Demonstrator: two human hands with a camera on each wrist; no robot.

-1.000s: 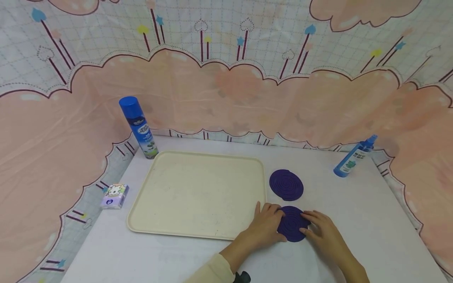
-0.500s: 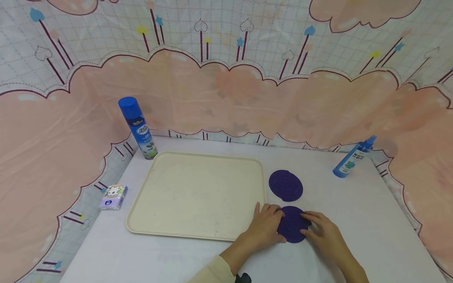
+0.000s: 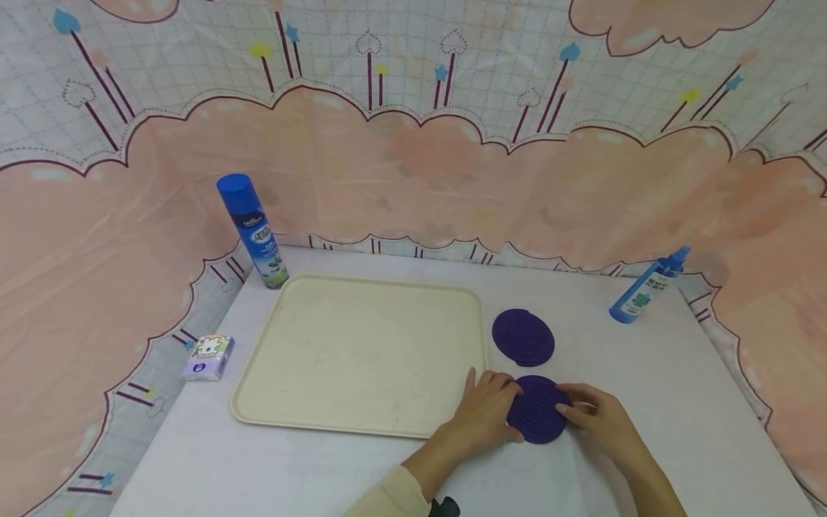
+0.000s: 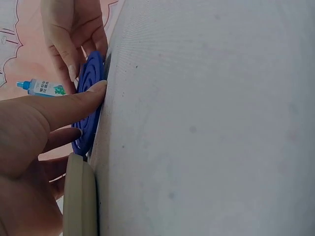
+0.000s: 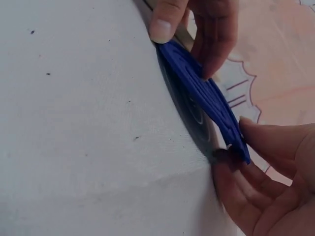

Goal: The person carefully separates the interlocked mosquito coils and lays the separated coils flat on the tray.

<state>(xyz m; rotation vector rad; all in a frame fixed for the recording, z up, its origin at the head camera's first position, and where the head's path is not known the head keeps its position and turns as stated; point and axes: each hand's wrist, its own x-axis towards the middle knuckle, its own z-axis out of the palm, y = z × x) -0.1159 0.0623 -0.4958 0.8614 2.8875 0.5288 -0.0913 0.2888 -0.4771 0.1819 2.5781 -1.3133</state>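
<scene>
Two dark purple round mats with concentric rings lie right of the cream tray, a far mat [image 3: 522,337] and a near mat [image 3: 538,411]. The left hand [image 3: 484,411] touches the near mat's left edge, thumb at its front and fingertips on top. At the right edge, the right hand [image 3: 597,420] pinches the near mat between thumb and fingers. In the right wrist view the mat [image 5: 202,93] is tilted, its right-hand side raised off the table, with the right hand [image 5: 275,172] at that edge and the left hand [image 5: 197,29] at the other.
The cream tray [image 3: 362,355] lies left of the mats. A blue spray can [image 3: 253,231] stands behind its left corner, a small purple-and-white box [image 3: 209,357] sits farther left, and a blue spray bottle [image 3: 649,286] stands at the back right.
The right hand has shifted slightly right and now pinches the near mat's edge, which has come up a little. The left hand has stayed in place.
</scene>
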